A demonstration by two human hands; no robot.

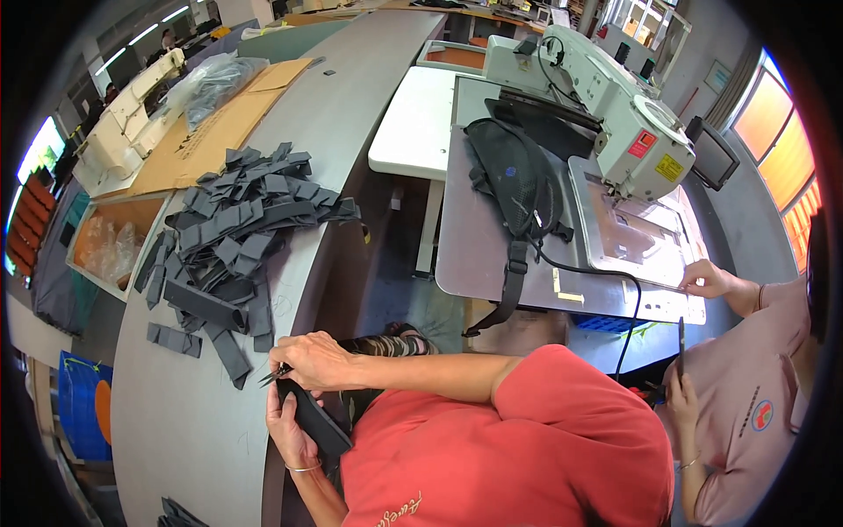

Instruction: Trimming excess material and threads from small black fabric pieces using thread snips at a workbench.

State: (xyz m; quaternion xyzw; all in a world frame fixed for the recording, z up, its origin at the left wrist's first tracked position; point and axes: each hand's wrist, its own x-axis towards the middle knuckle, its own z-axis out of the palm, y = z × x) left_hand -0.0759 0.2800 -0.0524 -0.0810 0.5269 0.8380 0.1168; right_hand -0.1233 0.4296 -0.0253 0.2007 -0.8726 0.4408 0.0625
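My right hand (320, 360) is closed around small pointed thread snips (276, 375), whose blades stick out to the left. Just below it, my left hand (291, 432) grips a dark grey fabric strip (318, 422), thumb on top. The strip slants down toward my red shirt, and the snips are close to its upper end. Whether the blades touch it I cannot tell. Beside both hands, a heap of similar grey fabric pieces (237, 233) lies on the long grey table (184, 413).
A large sewing machine (645, 140) stands at the right, with a black backpack (518, 180) on its table. A co-worker in pink (746, 422) holds a phone (681, 347) there. Cardboard (211, 132) and an open drawer (118, 241) are at the left.
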